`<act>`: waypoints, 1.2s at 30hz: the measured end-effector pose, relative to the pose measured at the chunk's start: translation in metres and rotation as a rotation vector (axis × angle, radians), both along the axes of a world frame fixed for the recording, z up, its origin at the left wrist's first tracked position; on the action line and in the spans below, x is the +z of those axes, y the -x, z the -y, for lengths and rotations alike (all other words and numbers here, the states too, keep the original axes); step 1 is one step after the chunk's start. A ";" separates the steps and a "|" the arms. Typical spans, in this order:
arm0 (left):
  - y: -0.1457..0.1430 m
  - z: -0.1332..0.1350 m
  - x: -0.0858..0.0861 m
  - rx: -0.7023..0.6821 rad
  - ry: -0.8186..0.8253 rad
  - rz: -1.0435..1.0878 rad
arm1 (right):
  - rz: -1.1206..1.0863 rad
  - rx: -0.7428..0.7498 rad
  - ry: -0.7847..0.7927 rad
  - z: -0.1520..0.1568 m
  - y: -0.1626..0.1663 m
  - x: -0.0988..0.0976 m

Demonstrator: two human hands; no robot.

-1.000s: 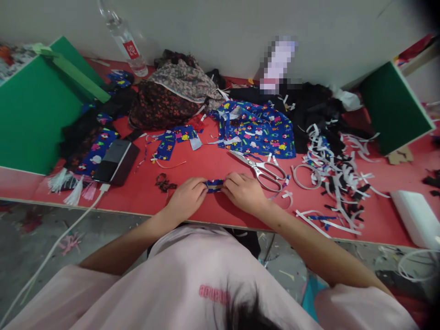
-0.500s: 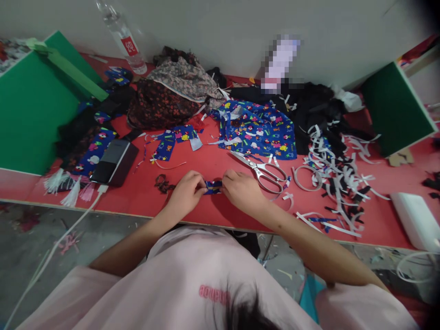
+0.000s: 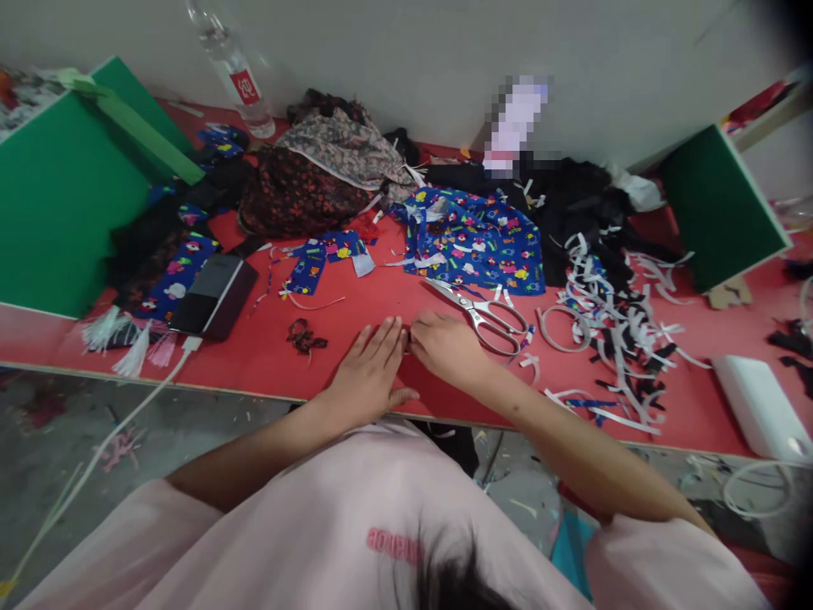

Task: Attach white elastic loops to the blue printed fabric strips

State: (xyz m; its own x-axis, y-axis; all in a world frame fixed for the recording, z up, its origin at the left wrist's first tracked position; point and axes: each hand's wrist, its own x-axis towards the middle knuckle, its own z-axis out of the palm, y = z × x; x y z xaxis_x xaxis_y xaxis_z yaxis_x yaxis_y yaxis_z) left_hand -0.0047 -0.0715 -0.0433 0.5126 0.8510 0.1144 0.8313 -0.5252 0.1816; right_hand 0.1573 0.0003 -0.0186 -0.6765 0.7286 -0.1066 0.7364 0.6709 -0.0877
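My left hand point(image 3: 374, 368) lies flat on the red tabletop, fingers stretched out, pressing down over a small piece of blue printed fabric that it almost wholly hides. Just beside its fingertips, my right hand point(image 3: 443, 346) is closed, its fingers pinched on the end of that fabric piece; only a dark sliver shows between the hands. A pair of scissors point(image 3: 483, 318) with metal handles rests right of my right hand, blades partly apart. To the left of my left hand sits a crumpled brown scrap point(image 3: 306, 337).
Behind the hands lie blue printed cloth point(image 3: 483, 241) and a dark floral cloth bundle point(image 3: 298, 191). White and black strips point(image 3: 626, 339) are heaped right, near a white tape ring point(image 3: 564, 329). A black box-shaped device point(image 3: 216, 296) with a cable stands left; a water bottle point(image 3: 245, 89) stands behind.
My left hand has gone from pinching the blue fabric piece to lying flat over it, shifting right. My right hand keeps its pinch in nearly the same place.
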 end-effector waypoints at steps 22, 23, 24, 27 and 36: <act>0.000 -0.007 -0.011 0.015 0.059 -0.070 | -0.356 -0.148 0.053 -0.004 -0.041 -0.021; 0.000 -0.007 -0.011 0.014 0.060 -0.069 | -0.322 -0.165 0.044 -0.007 -0.039 -0.021; 0.001 -0.007 -0.011 0.014 0.062 -0.069 | -0.287 -0.180 0.032 -0.010 -0.038 -0.020; 0.001 -0.008 -0.011 0.016 0.067 -0.062 | -0.249 -0.184 0.008 -0.015 -0.041 -0.018; 0.001 -0.008 -0.011 0.008 0.074 -0.042 | -0.354 -0.136 0.042 -0.002 -0.050 -0.020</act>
